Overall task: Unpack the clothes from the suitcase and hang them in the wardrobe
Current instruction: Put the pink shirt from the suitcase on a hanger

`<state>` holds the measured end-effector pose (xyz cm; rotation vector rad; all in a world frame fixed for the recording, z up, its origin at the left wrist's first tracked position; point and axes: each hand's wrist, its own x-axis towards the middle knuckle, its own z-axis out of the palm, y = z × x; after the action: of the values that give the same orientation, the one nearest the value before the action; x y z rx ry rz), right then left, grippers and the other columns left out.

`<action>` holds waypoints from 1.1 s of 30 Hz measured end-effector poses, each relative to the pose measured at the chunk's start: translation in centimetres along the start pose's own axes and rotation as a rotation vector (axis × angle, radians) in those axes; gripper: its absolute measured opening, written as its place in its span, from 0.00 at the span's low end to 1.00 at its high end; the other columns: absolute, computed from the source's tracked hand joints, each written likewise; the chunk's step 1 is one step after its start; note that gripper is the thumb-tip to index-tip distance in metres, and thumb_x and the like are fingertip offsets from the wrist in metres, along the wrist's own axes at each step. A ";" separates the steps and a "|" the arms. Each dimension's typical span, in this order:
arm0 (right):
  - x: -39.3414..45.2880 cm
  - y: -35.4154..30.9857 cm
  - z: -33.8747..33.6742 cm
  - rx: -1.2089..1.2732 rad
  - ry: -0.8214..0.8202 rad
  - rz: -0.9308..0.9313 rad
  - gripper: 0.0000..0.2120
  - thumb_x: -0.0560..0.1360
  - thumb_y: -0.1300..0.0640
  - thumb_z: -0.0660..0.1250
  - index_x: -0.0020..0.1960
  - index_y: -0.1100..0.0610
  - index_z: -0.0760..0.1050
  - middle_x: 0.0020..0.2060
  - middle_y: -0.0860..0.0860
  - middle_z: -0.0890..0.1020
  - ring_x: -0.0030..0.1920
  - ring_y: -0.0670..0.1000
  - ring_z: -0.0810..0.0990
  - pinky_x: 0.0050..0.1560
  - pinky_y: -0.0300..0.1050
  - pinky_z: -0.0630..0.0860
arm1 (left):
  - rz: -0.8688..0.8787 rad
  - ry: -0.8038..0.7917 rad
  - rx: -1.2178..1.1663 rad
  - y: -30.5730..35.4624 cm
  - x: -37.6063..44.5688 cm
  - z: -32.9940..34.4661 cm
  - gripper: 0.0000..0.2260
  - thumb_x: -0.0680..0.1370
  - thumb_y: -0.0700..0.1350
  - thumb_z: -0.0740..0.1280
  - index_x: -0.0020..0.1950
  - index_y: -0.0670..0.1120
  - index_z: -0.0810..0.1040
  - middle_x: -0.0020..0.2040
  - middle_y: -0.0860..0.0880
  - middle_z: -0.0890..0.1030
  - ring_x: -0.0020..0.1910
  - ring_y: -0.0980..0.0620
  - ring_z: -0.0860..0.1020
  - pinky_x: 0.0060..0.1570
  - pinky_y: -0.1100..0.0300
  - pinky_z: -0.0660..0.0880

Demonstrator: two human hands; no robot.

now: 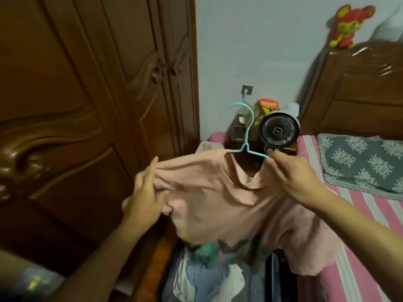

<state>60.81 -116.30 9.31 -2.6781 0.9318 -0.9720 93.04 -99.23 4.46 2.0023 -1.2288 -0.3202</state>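
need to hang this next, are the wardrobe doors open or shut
Shut: both carved wardrobe doors meet flush at the centre handles, no interior showing.

Both arms are reaching forward and up from the lower corners of the view, bare from the forearm to the hand. The left hand (145,194) is gripping a fold of the pink shirt (218,199) at its shoulder, with the fingers curled into the cloth and the index finger pointing upward. The right hand (292,176) is pinching the shirt's other shoulder together with the arm of the blue hanger (246,136), back of the hand facing the camera.
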 end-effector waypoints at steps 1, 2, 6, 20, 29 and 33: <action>-0.1 -0.5 -1.2 -0.004 -0.020 -0.010 0.17 0.82 0.38 0.49 0.47 0.48 0.67 0.31 0.51 0.77 0.33 0.61 0.79 0.32 0.50 0.71 | -0.083 0.004 -0.138 -0.1 -0.1 -0.6 0.33 0.80 0.40 0.68 0.80 0.61 0.60 0.72 0.54 0.69 0.66 0.54 0.71 0.62 0.57 0.72; -0.2 -0.8 -2.4 -0.027 -0.031 -0.020 0.17 0.81 0.39 0.50 0.46 0.50 0.68 0.31 0.51 0.77 0.33 0.61 0.79 0.31 0.51 0.71 | -0.155 0.013 -0.243 0.1 0.1 -1.6 0.27 0.82 0.37 0.64 0.77 0.58 0.66 0.70 0.52 0.73 0.64 0.54 0.73 0.59 0.59 0.72; -1.6 0.3 -6.6 -0.115 -0.083 -0.111 0.21 0.82 0.38 0.47 0.41 0.50 0.67 0.29 0.50 0.77 0.31 0.59 0.79 0.29 0.47 0.69 | -0.270 -0.032 0.069 1.3 1.1 -6.7 0.18 0.83 0.40 0.60 0.68 0.56 0.78 0.68 0.46 0.79 0.63 0.46 0.76 0.60 0.52 0.72; 1.6 -2.5 -12.5 0.393 0.147 -0.179 0.11 0.80 0.56 0.64 0.50 0.57 0.86 0.46 0.44 0.86 0.48 0.41 0.84 0.51 0.37 0.77 | 0.286 -0.050 0.297 19.5 -9.3 -4.4 0.17 0.84 0.56 0.56 0.57 0.49 0.80 0.58 0.57 0.82 0.58 0.59 0.79 0.61 0.57 0.75; 1.3 -4.4 -14.7 0.272 -0.068 -0.370 0.22 0.82 0.42 0.55 0.70 0.51 0.74 0.61 0.45 0.78 0.58 0.41 0.75 0.61 0.38 0.71 | 0.235 0.141 0.196 19.7 -11.1 -8.8 0.12 0.82 0.43 0.66 0.43 0.59 0.80 0.41 0.53 0.78 0.45 0.58 0.77 0.49 0.64 0.71; 3.4 -4.2 -14.0 -0.003 -0.273 -0.421 0.22 0.82 0.39 0.52 0.65 0.51 0.74 0.55 0.50 0.76 0.51 0.48 0.76 0.48 0.42 0.69 | 0.229 0.189 0.207 20.1 -11.4 -10.8 0.11 0.81 0.41 0.68 0.54 0.56 0.84 0.46 0.53 0.75 0.48 0.59 0.75 0.50 0.71 0.68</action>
<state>56.33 -113.99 23.43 -2.9714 0.3228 -0.6342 80.04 -89.69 24.20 1.9842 -1.3982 0.1106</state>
